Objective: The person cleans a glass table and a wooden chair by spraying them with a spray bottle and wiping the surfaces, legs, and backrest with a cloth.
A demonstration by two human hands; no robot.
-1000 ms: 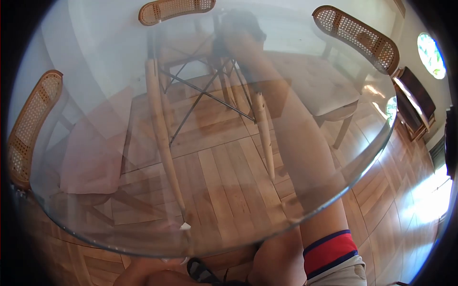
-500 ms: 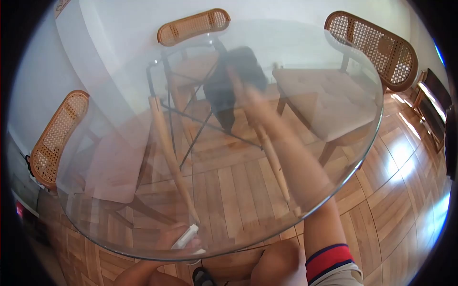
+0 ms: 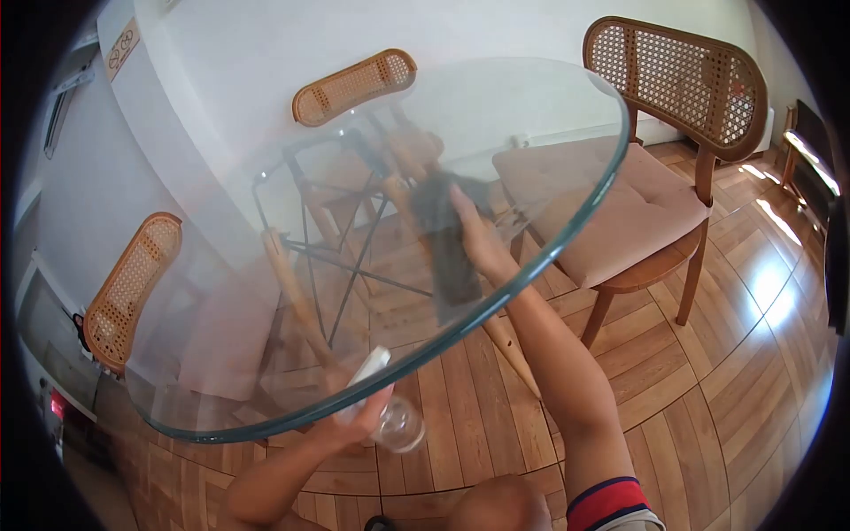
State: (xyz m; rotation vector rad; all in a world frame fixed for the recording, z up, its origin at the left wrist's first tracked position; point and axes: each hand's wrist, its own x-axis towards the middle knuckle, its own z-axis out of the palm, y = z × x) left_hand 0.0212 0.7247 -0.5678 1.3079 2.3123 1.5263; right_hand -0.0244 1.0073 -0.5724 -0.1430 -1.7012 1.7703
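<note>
A round clear glass tabletop (image 3: 221, 434) with a greenish edge fills the middle of the view. On its right part my right hand (image 3: 481, 239) is closed on a dark cloth (image 3: 447, 257), which lies bunched against the glass. Faint reflections of the hand and cloth show in the surface. By the near edge, my left hand (image 3: 361, 420) grips a clear spray bottle (image 3: 400, 427) with a white spray head (image 3: 372, 365). Part of that hand is hidden behind the glass rim.
Wooden table legs (image 3: 297, 288) and crossed dark rods show through the glass. A cane-backed chair with a pink cushion (image 3: 620, 203) stands at the right, another chair (image 3: 354, 87) behind, and a third (image 3: 133, 292) at the left. The floor (image 3: 637, 416) is wood-patterned.
My right hand and the dark cloth have moved nearer across the glass. My left hand has risen with the bottle, whose clear body now shows. The view has shifted, uncovering the right chair's seat.
</note>
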